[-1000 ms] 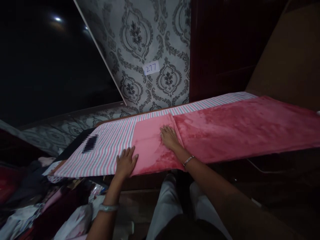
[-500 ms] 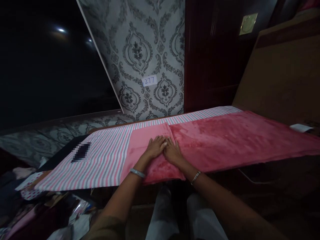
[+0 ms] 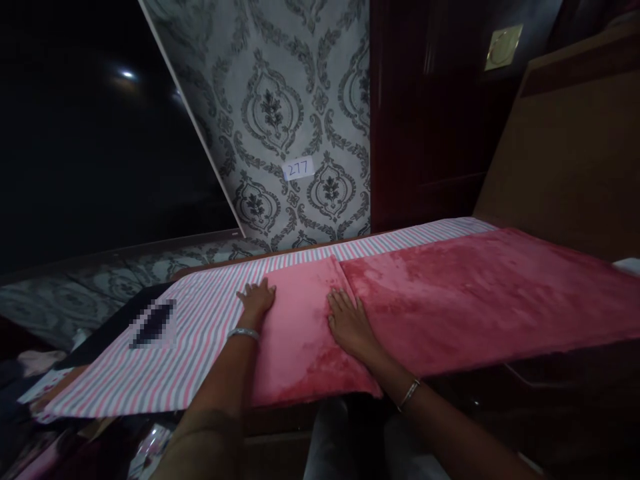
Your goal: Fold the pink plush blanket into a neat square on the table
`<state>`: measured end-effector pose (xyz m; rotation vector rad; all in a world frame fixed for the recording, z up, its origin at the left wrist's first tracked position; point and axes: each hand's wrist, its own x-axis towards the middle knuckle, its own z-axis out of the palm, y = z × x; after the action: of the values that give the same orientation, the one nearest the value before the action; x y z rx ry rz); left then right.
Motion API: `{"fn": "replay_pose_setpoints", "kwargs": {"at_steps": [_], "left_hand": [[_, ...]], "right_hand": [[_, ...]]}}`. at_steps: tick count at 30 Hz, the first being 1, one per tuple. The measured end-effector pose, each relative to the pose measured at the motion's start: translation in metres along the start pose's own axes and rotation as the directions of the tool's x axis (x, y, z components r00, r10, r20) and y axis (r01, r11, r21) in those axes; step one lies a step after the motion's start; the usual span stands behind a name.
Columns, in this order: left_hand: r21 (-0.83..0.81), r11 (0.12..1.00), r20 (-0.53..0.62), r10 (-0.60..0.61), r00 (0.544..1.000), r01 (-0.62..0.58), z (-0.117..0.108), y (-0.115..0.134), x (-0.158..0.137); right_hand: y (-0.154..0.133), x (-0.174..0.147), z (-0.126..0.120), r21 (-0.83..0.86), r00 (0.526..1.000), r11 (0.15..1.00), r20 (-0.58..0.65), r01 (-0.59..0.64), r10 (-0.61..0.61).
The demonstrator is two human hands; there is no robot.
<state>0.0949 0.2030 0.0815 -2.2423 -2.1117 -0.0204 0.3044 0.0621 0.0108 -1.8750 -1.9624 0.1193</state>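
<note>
A plush pink cloth, seemingly a blanket, lies along the table with its left part folded over into a flap. Under it spreads a striped cloth in pink, grey and white. My left hand rests on the flap's left edge where it meets the stripes, fingers spread. On the flap's right part, close to its raised edge, my right hand lies flat with fingers stretched out. Neither hand grips anything. A blurred-out dark patch sits on the striped cloth to the left.
A large dark screen stands at the back left before patterned wallpaper. A paper label reading 277 is on the wall. A brown board leans at the right. Heaped clothes lie low at the left.
My hands were together near the flap's right edge. The left hand has slid leftward to the flap's left edge; the right hand stays near the fold, slightly lower in view.
</note>
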Motion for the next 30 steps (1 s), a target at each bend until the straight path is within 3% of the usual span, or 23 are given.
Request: {"fn": "replay_pose_setpoints", "kwargs": {"at_steps": [3,7,12,15,18,24,27,30], "left_hand": [[-0.019,0.993,-0.034,0.115,0.993,-0.116,-0.003,0.031,0.005],[-0.08,0.926,0.037,0.373,0.927,-0.37,0.001,0.08,0.01],[-0.106,0.902,0.063,0.426,0.903,-0.418,0.013,0.105,0.021],[-0.097,0.895,0.059,0.441,0.896,-0.434,0.021,0.099,0.03],[-0.083,0.912,0.058,0.406,0.912,-0.401,0.024,0.078,0.043],[-0.036,0.988,0.076,0.151,0.986,-0.148,0.011,0.008,0.064],[0.006,0.999,0.015,0.051,0.999,-0.051,0.001,-0.004,0.051],[-0.02,0.979,-0.028,0.203,0.979,-0.204,-0.005,0.012,0.012]], "right_hand": [[0.0,0.001,-0.003,0.015,1.0,1.0,0.015,-0.011,0.01],[0.002,0.019,-0.019,0.053,0.999,0.998,0.036,-0.03,0.028],[0.01,0.053,-0.025,0.002,0.998,0.998,-0.01,-0.06,0.06],[0.017,0.057,-0.014,0.0,0.999,0.999,0.031,-0.04,0.04],[0.02,0.054,-0.006,0.005,0.999,0.999,0.021,-0.048,0.048],[0.022,0.054,-0.008,-0.013,0.998,0.999,0.029,-0.048,0.048],[0.024,0.055,-0.007,-0.028,0.998,0.998,0.037,-0.054,0.055],[0.025,0.054,-0.005,-0.014,0.998,0.999,0.038,-0.05,0.051]]}}
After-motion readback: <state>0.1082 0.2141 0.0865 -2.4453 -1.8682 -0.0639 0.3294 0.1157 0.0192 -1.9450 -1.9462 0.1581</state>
